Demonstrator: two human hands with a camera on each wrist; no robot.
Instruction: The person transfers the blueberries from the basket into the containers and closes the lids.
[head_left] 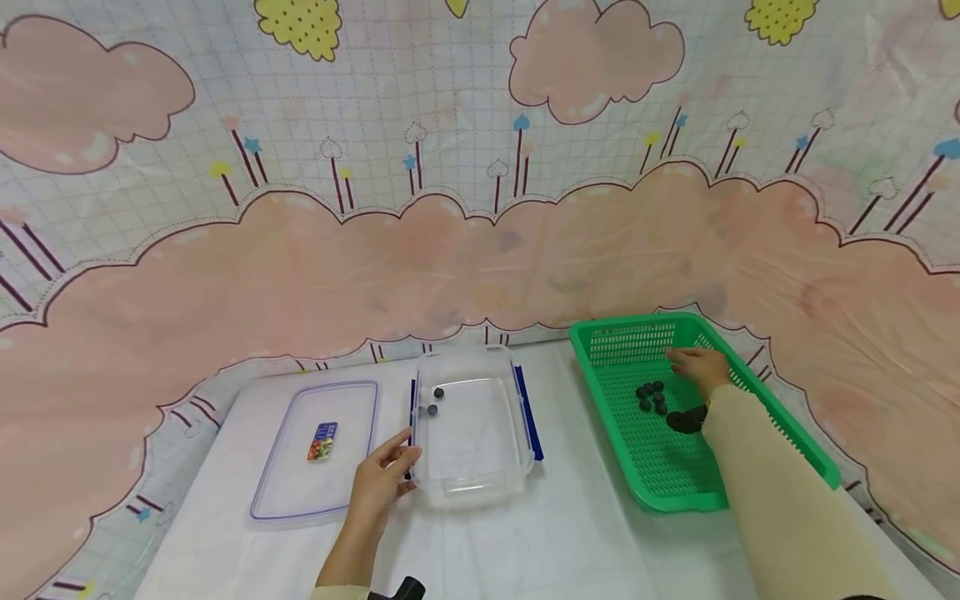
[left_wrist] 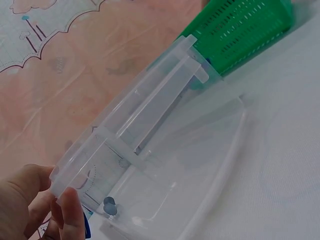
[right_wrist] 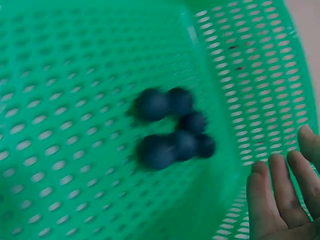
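My left hand pinches the left edge of a clear plastic container, thumb on one side of the rim and fingers on the other, as the left wrist view shows. Inside it, near the left wall, lie two blueberries. Over the green basket is my right hand, fingers loosely extended with nothing held. Several blueberries form a loose cluster on the basket floor, a short way from the right fingertips. The right wrist view shows the hand beside the perforated wall.
A clear lid with a violet-blue rim and a colourful label lies left of the container. Blue clip flaps stick out from the container's sides. A patterned cloth hangs behind the white-covered table.
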